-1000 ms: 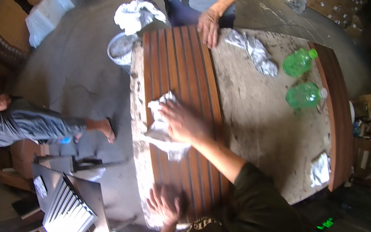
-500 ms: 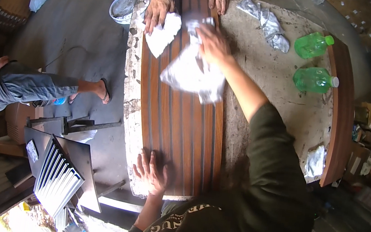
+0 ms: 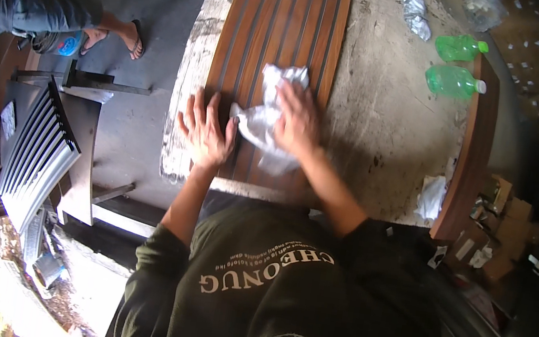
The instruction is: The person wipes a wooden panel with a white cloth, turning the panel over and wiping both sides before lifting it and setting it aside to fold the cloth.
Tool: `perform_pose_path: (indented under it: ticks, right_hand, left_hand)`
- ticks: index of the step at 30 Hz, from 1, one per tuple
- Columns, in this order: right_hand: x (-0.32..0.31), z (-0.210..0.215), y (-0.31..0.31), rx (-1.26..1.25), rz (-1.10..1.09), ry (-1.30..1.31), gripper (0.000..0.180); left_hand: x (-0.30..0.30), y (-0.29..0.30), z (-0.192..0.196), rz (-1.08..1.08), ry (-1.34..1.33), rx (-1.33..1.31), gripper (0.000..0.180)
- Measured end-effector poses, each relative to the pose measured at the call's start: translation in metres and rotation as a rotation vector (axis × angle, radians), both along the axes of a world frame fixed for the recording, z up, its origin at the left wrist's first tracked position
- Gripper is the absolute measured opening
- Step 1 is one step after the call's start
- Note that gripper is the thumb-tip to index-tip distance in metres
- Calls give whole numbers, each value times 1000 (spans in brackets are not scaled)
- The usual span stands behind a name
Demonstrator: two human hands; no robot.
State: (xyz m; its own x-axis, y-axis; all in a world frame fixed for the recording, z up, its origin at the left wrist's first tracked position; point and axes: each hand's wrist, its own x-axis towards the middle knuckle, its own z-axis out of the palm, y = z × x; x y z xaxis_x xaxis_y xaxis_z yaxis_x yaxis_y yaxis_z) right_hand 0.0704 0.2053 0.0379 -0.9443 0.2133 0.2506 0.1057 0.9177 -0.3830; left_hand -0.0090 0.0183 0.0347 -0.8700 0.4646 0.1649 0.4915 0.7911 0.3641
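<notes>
A crumpled white cloth (image 3: 264, 120) is pressed flat under the right hand (image 3: 297, 120), on the near end of a grooved reddish-brown wooden panel (image 3: 283, 31) that is laid along a worn grey worktable (image 3: 390, 110). The cloth is covered by the palm and spread fingers rather than gripped; part of it is seen beyond the fingertips and part toward the wrist. The left hand (image 3: 205, 132) is laid open on the panel just beside the cloth, fingers splayed, with nothing held. Two green plastic bottles (image 3: 456, 64) are seen lying well apart, toward the table's far right.
</notes>
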Motion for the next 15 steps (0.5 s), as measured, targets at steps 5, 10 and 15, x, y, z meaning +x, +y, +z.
perform_pose_path:
  ticks: [5,10,15]
  right_hand:
    - [140,-18,-90,-222,301,-59,36]
    - [193,46,-19,-465,-228,168,53]
    - [111,80,29,-592,-466,234,53]
  left_hand:
    - [1,-19,-16,31,37,312,58]
    - [8,-70,-22,67,142,240,46]
    - [40,-96,-36,37,25,-19,43]
